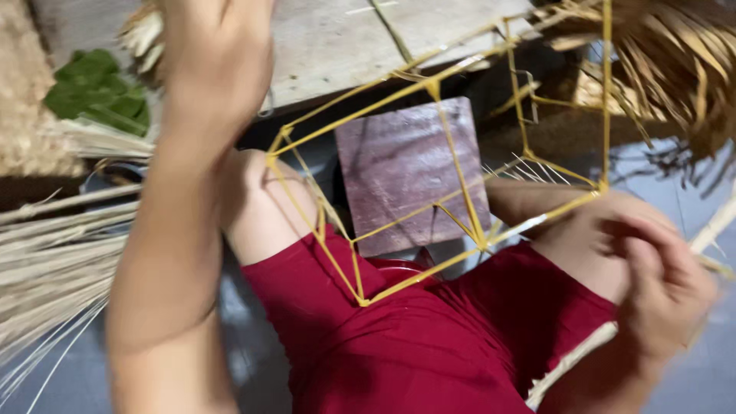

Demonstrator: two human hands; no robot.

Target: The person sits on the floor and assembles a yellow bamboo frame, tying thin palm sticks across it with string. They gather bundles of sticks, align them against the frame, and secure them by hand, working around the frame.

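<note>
**Stick frame held over the lap**

Your right hand (659,284) pinches a pale strip (575,360) beside the yellow stick frame (437,192), which hangs above your red-clad knees (399,337). Your left hand (215,61) is raised; its grasp cannot be told. The frame looks light and fragile: hold it at its 3-way joints. No container shows.

yellow stick frame (429,192), tilted over lap
</note>
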